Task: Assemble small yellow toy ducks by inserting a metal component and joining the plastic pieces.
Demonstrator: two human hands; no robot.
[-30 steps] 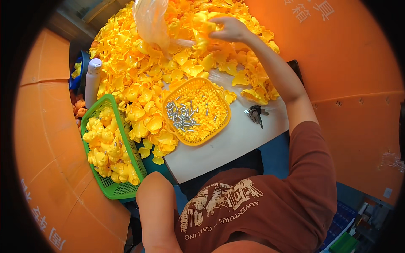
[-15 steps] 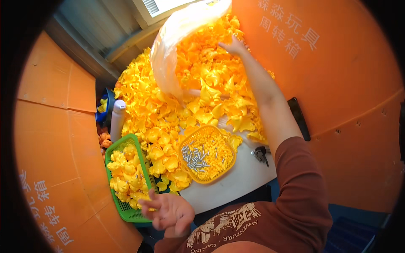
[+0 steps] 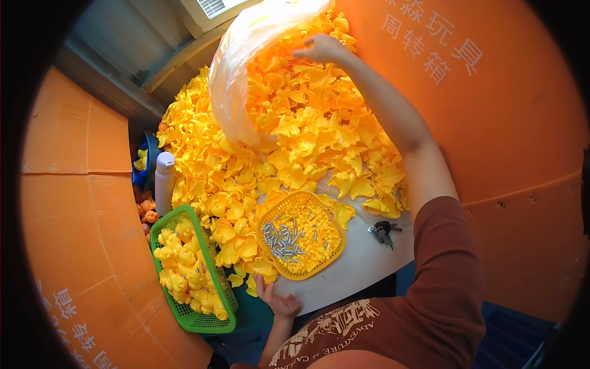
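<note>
At the far side, my right hand [image 3: 322,49] reaches over a heap of yellow petal-shaped plastic pieces [image 3: 307,92] by the mouth of a clear plastic bag [image 3: 230,92]. Its fingers are loosely bent and apart, and nothing shows in them. Low in the picture, my left hand [image 3: 279,301] is at the table's front edge, palm partly up, fingers apart and empty. Closest to it are loose yellow pieces [image 3: 255,267] and a yellow basket [image 3: 299,275], which holds small yellow parts [image 3: 316,240] and silver metal pins [image 3: 283,243].
A green basket [image 3: 228,301] with assembled yellow pieces [image 3: 190,270] stands at the left. Behind it are a pale lidded bottle [image 3: 165,184] and a blue container [image 3: 147,175]. Keys [image 3: 383,232] lie on the white table [image 3: 362,264]. Orange panels [image 3: 510,123] rise on both sides.
My right hand has moved slightly left and up over the heap. The left hand has shifted right, away from the green basket to the table edge. Some yellow pieces have spread nearer the keys.
</note>
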